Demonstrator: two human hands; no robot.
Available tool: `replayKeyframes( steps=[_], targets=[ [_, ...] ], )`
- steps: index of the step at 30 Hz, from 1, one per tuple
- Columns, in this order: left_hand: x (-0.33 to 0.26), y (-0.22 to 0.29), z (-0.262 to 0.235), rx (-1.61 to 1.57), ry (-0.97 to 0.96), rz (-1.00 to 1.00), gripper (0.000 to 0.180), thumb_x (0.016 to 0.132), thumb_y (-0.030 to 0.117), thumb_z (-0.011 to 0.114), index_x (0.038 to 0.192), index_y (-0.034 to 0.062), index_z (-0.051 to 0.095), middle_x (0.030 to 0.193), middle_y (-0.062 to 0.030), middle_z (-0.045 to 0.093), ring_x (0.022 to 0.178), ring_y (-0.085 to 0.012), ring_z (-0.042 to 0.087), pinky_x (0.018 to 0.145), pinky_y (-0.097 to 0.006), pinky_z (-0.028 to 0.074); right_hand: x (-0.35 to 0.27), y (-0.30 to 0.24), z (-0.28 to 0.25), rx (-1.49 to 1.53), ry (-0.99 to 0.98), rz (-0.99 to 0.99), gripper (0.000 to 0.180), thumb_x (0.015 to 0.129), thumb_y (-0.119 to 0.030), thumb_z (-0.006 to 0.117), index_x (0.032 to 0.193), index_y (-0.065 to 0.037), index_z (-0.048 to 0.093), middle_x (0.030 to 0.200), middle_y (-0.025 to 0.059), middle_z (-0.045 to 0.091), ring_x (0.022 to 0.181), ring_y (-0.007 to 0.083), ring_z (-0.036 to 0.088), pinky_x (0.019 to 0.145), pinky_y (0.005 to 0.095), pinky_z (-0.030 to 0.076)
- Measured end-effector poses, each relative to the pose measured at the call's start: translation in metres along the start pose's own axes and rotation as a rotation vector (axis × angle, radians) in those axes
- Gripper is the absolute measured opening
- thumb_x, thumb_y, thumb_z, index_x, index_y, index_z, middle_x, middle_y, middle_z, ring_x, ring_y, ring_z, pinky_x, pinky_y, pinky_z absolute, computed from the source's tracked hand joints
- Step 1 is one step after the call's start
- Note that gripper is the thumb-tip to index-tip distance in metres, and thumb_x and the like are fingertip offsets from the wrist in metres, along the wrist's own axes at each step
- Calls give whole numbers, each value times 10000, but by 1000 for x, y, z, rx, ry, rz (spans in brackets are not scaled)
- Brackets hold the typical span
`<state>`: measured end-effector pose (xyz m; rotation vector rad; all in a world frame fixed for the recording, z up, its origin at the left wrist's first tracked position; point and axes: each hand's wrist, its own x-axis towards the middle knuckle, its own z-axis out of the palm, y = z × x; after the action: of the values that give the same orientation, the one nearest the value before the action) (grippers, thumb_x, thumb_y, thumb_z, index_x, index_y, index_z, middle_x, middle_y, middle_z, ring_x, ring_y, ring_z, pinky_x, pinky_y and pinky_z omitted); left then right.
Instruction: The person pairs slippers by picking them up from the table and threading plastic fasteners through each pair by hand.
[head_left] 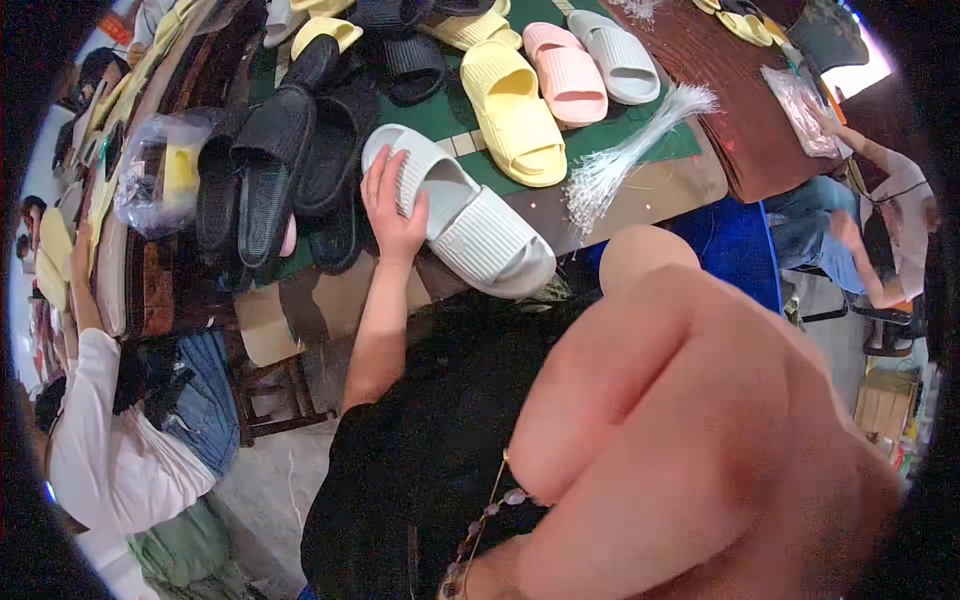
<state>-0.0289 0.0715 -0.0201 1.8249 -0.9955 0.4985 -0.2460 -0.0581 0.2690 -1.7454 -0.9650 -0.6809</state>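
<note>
Head view puts my left hand [393, 205] flat on the white slide sandal [462, 212], fingers [385, 178] spread apart and draped over its ribbed strap, not clamped round it. That sandal lies at the near edge of the surface [655, 190], its heel overhanging toward me. Just behind it sits a yellow sandal [512, 110], with a pink sandal [566, 70] beyond that; a heap of black sandals [290, 150] lies to its left, touching my wrist side. A bundle of clear plastic ties [625, 150] fans out to its right. My right hand [690, 440] is close to the lens, blurred, fingers curled together; whether it holds anything I cannot tell. I judge the sandal light, soft foam, slightly springy; pinching the strap arch should give the surest hold.
</note>
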Motion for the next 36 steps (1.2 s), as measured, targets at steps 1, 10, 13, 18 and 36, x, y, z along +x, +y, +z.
replayKeyframes(
  steps=[1, 10, 13, 18, 36],
  targets=[
    [-2, -2, -2, -7, 5, -3, 548, 706, 94, 659, 1242, 58, 554, 1367, -147, 476, 1239, -350, 434, 1064, -431, 294, -2, -1, -1, 7, 17, -17, 186, 843, -188, 583, 736, -97, 705, 751, -20, 646, 652, 141, 552, 544, 281, 431],
    [0, 2, -1, -3, 11, -27, 555, 699, 109, 670, 1242, 75, 558, 1356, -141, 483, 1224, -354, 438, 1058, -444, 306, 16, 17, 28, 72, 161, -174, 130, 820, -129, 597, 762, -104, 711, 756, -38, 637, 635, 130, 547, 544, 275, 428],
    [-5, -4, 0, 8, 2, -37, 561, 695, 127, 676, 1241, 78, 559, 1355, -154, 483, 1226, -362, 439, 1061, -452, 303, 5, 5, 28, 105, 195, -238, 119, 812, -109, 601, 771, -106, 713, 758, -44, 634, 630, 126, 545, 544, 273, 427],
    [6, 7, 5, -35, 4, 6, 550, 687, 137, 679, 1220, 63, 566, 1344, -173, 485, 1217, -375, 444, 1045, -457, 320, 32, -24, 5, 52, -181, -123, 192, 829, -156, 655, 952, -272, 563, 942, -49, 612, 774, 190, 537, 585, 329, 384],
    [0, 4, -6, -37, 27, -59, 558, 687, 156, 678, 1229, 88, 564, 1357, -154, 471, 1237, -367, 424, 1062, -458, 311, 33, -2, -3, -782, -277, -438, 301, 793, -178, 639, 1093, -173, 672, 1106, 91, 640, 781, 244, 569, 528, 325, 523]
  ],
)
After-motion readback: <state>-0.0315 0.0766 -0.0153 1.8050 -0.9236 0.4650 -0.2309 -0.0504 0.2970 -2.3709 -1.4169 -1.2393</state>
